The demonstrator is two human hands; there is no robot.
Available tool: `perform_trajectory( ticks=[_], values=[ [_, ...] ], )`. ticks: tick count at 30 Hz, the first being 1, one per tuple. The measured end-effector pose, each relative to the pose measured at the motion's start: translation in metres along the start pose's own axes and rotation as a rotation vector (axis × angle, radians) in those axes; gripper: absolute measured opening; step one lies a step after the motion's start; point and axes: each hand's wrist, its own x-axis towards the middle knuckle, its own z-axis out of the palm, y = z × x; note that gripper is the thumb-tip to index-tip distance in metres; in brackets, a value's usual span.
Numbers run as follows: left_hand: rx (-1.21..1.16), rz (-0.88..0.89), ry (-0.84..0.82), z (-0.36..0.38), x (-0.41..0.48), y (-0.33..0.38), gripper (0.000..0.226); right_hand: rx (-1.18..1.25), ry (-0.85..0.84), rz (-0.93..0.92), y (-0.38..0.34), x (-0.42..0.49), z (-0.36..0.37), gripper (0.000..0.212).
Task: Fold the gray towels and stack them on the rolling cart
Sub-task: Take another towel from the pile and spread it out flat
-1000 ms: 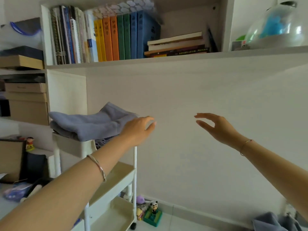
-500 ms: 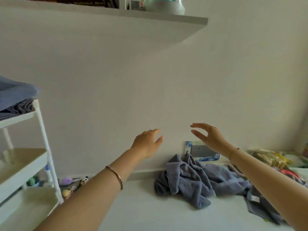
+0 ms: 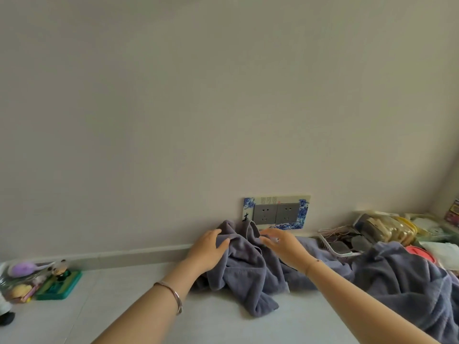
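Note:
A crumpled gray towel (image 3: 250, 271) lies on the white floor against the wall, below a socket plate. My left hand (image 3: 207, 252) rests on the towel's upper left part with its fingers spread and nearly straight. My right hand (image 3: 282, 244) hovers just above the towel's top right, fingers straight and a little blurred. A second gray towel (image 3: 407, 284) lies bunched at the right, partly behind my right forearm. The rolling cart is out of view except perhaps a dark wheel (image 3: 6, 317) at the far left edge.
Small toys and a green box (image 3: 59, 284) sit on the floor at the left by the skirting board. A white basket (image 3: 332, 244) and a heap of bags and packets (image 3: 390, 229) crowd the right corner. A decorated double wall socket (image 3: 275, 213) is behind the towel.
The view has swung right and down, away from the cart and shelf. Both hands have dropped from mid-air to the crumpled towel on the floor; the left now touches it.

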Motion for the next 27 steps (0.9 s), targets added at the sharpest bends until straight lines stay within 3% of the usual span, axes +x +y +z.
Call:
perform_trajectory(
  ticks=[7,12,15,18,24,27],
  values=[
    [-0.26,-0.262,0.107,0.05,0.045,-0.04,0.066,0.067,-0.113,-0.009,0.03,0.04,0.032,0.038],
    [-0.339,-0.421,0.083,0.075,0.068,-0.059,0.073,0.116,-0.167,0.015,0.039,0.055,0.048,0.04],
    [-0.462,-0.461,0.078,0.083,0.074,-0.054,0.067,0.117,-0.174,0.016,0.044,0.059,0.054,0.04],
    [-0.639,-0.546,0.208,0.086,0.077,-0.051,0.045,0.125,-0.187,0.007,0.044,0.058,0.05,0.042],
    [-0.718,-0.321,0.203,0.066,0.072,-0.03,0.018,0.183,-0.237,-0.118,0.028,0.056,0.033,0.074],
    [-0.784,-0.149,0.115,0.038,0.058,-0.012,0.024,0.294,-0.257,-0.135,0.007,0.058,0.026,0.085]
  ],
)
